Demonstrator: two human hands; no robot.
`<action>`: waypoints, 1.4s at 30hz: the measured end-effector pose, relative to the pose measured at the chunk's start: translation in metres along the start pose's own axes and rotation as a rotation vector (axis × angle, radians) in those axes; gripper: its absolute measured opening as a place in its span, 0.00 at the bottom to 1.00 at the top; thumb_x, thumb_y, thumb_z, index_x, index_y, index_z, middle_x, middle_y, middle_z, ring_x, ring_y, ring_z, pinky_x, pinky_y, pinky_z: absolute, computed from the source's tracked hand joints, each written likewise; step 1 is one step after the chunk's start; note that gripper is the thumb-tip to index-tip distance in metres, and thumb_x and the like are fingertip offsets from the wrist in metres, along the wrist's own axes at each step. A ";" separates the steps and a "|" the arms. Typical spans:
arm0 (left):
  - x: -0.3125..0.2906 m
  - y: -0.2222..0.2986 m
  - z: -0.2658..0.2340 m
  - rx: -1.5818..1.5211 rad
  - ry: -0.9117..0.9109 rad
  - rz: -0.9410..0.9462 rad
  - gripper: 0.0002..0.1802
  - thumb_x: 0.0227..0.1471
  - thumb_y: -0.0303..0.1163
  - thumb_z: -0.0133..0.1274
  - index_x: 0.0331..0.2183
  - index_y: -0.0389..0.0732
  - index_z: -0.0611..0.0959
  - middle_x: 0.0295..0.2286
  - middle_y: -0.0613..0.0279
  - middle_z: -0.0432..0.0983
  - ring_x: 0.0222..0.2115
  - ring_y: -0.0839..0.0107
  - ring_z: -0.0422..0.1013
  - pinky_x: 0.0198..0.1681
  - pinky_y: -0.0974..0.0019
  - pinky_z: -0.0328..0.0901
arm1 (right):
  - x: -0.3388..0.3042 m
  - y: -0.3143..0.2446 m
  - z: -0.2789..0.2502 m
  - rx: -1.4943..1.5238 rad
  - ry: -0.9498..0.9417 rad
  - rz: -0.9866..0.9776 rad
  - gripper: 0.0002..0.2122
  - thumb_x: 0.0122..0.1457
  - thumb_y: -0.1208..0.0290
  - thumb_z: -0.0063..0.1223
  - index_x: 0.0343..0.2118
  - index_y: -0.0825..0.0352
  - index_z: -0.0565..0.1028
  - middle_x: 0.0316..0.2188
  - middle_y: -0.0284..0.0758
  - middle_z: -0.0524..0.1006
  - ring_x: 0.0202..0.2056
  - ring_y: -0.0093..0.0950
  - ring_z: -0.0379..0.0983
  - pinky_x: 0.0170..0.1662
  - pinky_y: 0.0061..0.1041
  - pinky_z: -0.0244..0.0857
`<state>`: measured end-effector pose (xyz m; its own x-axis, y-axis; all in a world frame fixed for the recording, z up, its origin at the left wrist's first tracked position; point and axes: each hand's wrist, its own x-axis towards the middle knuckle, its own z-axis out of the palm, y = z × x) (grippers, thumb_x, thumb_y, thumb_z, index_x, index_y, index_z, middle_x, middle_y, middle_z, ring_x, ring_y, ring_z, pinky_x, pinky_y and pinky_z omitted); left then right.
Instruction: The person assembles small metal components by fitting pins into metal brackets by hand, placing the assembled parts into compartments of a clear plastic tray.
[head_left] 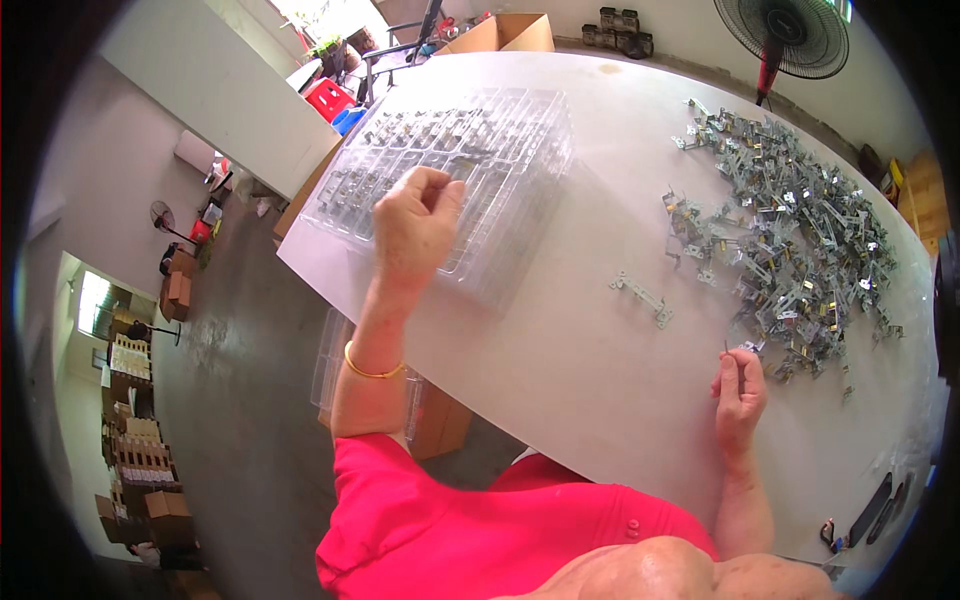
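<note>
My left hand [415, 225], with a yellow bangle on its wrist, is over a clear plastic tray [455, 265] at the far left of the table. Its thumb and fingers are pinched together, with a grey metal bracket [470, 160] at the fingertips. Rows of small metal parts fill several compartments of the tray. At the near right, my right hand [738, 400] is closed in a pinch. A thin metal part [727, 347] sticks up from its fingers, mostly hidden. One loose metal bracket [642, 299] lies between the two hands.
A large heap of metal brackets [800, 230] spreads over the table's right side. Scissors [830, 537] and dark long-shaped items [878, 510] lie at the near right. Beyond the table stand a fan [785, 30] and an open cardboard box [500, 33]. More boxes line the floor at left.
</note>
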<state>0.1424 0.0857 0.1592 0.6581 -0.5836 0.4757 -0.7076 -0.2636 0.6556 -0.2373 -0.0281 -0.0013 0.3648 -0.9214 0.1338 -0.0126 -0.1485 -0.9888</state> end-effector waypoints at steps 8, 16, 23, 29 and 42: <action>0.022 -0.029 -0.011 0.281 -0.127 -0.106 0.12 0.52 0.35 0.58 0.28 0.33 0.83 0.21 0.53 0.80 0.24 0.62 0.77 0.32 0.61 0.70 | 0.000 0.007 -0.001 -0.064 -0.027 -0.017 0.03 0.67 0.73 0.50 0.36 0.65 0.73 0.21 0.23 0.68 0.21 0.12 0.63 0.24 0.14 0.57; 0.027 -0.041 -0.006 0.448 -0.194 0.000 0.14 0.49 0.36 0.58 0.28 0.32 0.84 0.21 0.54 0.80 0.23 0.66 0.76 0.31 0.63 0.69 | -0.002 0.002 0.002 -0.059 -0.025 -0.016 0.03 0.66 0.73 0.50 0.35 0.65 0.73 0.20 0.22 0.68 0.21 0.12 0.63 0.24 0.14 0.56; 0.018 -0.042 -0.009 0.508 -0.195 0.006 0.14 0.50 0.39 0.59 0.28 0.35 0.82 0.28 0.48 0.77 0.31 0.51 0.75 0.37 0.53 0.68 | -0.005 -0.007 0.006 -0.042 -0.053 0.043 0.03 0.66 0.73 0.50 0.34 0.65 0.73 0.19 0.22 0.68 0.20 0.11 0.61 0.23 0.14 0.55; -0.004 0.001 0.020 0.505 0.061 0.422 0.05 0.52 0.28 0.57 0.27 0.38 0.80 0.27 0.55 0.76 0.29 0.53 0.74 0.33 0.54 0.67 | -0.003 -0.008 0.001 -0.094 -0.015 0.005 0.03 0.65 0.73 0.52 0.35 0.65 0.74 0.20 0.23 0.68 0.21 0.12 0.63 0.24 0.15 0.57; -0.093 0.029 0.173 0.156 -0.609 0.794 0.09 0.49 0.26 0.57 0.36 0.36 0.80 0.37 0.53 0.78 0.43 0.54 0.72 0.51 0.55 0.62 | -0.004 -0.014 0.003 -0.062 -0.025 0.012 0.04 0.65 0.72 0.53 0.36 0.66 0.74 0.22 0.24 0.70 0.23 0.13 0.67 0.26 0.16 0.61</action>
<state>0.0165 -0.0006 0.0326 -0.2301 -0.9146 0.3326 -0.9378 0.2996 0.1751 -0.2354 -0.0213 0.0114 0.3878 -0.9140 0.1192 -0.0748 -0.1602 -0.9843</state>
